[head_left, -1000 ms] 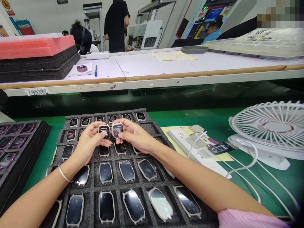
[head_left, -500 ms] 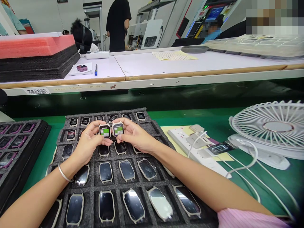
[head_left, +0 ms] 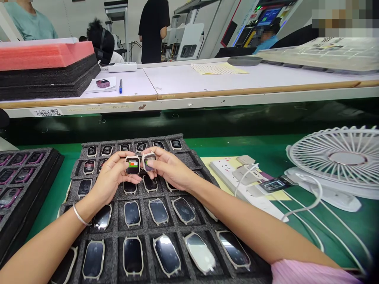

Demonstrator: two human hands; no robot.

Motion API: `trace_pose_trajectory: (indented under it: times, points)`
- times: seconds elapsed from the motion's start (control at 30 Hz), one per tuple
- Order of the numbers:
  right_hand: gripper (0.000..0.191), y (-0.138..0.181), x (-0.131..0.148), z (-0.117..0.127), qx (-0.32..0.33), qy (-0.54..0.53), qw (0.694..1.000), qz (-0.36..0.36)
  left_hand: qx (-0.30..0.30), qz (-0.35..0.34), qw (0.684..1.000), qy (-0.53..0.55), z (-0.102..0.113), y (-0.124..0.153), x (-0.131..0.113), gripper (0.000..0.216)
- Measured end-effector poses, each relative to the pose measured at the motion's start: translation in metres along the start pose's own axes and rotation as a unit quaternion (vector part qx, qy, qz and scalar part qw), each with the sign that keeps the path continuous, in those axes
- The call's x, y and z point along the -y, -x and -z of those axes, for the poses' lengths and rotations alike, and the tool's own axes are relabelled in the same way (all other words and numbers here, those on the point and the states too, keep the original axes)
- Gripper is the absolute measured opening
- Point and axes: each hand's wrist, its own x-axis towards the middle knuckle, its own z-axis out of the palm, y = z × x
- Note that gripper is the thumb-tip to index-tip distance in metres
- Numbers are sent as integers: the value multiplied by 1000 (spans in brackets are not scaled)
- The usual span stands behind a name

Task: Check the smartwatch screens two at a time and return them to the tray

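Note:
My left hand [head_left: 111, 179] pinches a small smartwatch body [head_left: 132, 165] whose lit screen shows red, white and green patches. Beside it, my right hand [head_left: 170, 169] grips a second watch body [head_left: 149, 161], and its thumb lies across that screen. Both hands hover over a dark grey foam tray [head_left: 115, 230] with rows of watch bodies in its pockets. The back rows carry lit text screens, the front rows are dark. A silver bangle [head_left: 80, 217] circles my left wrist.
A second foam tray [head_left: 17, 179] with purple watches lies at the left. A white power strip [head_left: 237, 177] with cables, a charging watch [head_left: 274, 184] and a white desk fan [head_left: 337, 157] stand at the right. Stacked foam [head_left: 44, 71] and people fill the back.
The two held screens went from white text on black to green and then coloured displays. My right thumb has moved over its watch's screen. Both hands dropped slightly.

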Motion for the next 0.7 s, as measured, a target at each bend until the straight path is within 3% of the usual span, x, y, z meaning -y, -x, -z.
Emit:
trace_pose_trajectory:
  times: [0.7]
  points:
    - [33,2,3,2,34,19,999,10,-8,-14,1000,-6,0,-1,0,30]
